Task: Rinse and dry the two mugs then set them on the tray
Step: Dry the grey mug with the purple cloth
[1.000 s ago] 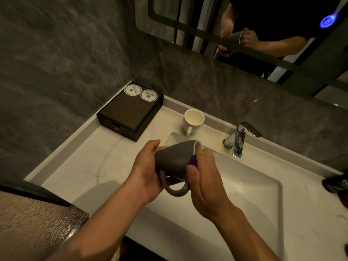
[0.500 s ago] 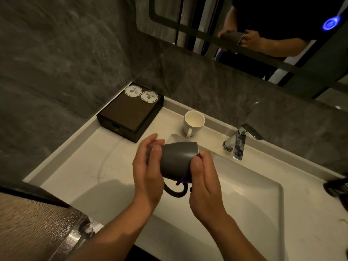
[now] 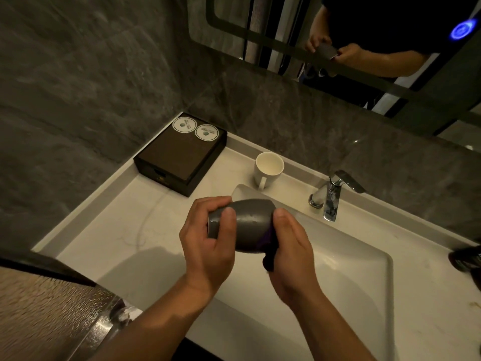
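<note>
A grey mug [image 3: 250,222] lies on its side in the air above the left end of the sink [image 3: 364,269]. My left hand [image 3: 208,238] grips its base end, thumb across the side. My right hand [image 3: 291,254] holds a purple cloth [image 3: 268,238] against the mug's mouth end; most of the cloth and the mug's handle are hidden. A white mug [image 3: 269,169] stands upright on the counter behind the sink, handle toward me. The dark tray [image 3: 179,155] sits in the far left corner with two round coasters on it.
A chrome faucet [image 3: 330,199] stands behind the sink, no water running. The white counter [image 3: 125,230] stretches left of the basin. A dark object [image 3: 466,257] lies at the right edge. A textured metal surface [image 3: 52,321] fills the lower left. A mirror hangs above.
The grey mug has been turned in my hands, so its handle has gone from hanging below to out of sight. My left thumb has moved across its side, and my right hand has shifted to the rim.
</note>
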Motion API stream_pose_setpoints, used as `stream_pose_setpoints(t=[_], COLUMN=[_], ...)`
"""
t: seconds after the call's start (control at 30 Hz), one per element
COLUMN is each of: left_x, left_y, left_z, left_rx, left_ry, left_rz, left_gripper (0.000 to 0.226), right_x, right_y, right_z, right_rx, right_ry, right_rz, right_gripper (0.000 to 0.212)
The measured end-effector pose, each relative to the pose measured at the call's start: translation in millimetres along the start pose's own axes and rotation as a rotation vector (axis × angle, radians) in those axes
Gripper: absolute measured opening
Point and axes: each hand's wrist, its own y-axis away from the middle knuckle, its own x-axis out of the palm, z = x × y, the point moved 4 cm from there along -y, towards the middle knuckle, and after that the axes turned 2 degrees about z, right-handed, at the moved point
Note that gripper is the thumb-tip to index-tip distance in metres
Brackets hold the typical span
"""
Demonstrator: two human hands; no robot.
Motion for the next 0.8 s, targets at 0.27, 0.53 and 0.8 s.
stream_pose_setpoints(t=[0.27, 0.53, 0.8], left_x=[5.6, 4.7, -1.7], left_y=[-4.3, -7.8, 3.3], left_z=[18.2, 10.6, -3.4], left_rx=[-1.314, -1.027, -0.132], left_ry=[0.728, 0.420, 0.051], left_rz=[0.324, 0.198, 0.151], left_gripper=[0.079, 0.044, 0.033], right_x=[-0.4, 4.1, -3.8], right_y=[3.0, 7.3, 0.7], right_z=[-7.5, -23.2, 7.2], right_rx=[-0.525, -0.486, -0.234], right_ry=[0.729, 0.509, 0.186], right_rz=[0.160, 0.085, 0.034], right_gripper=[0.034, 0.035, 0.038])
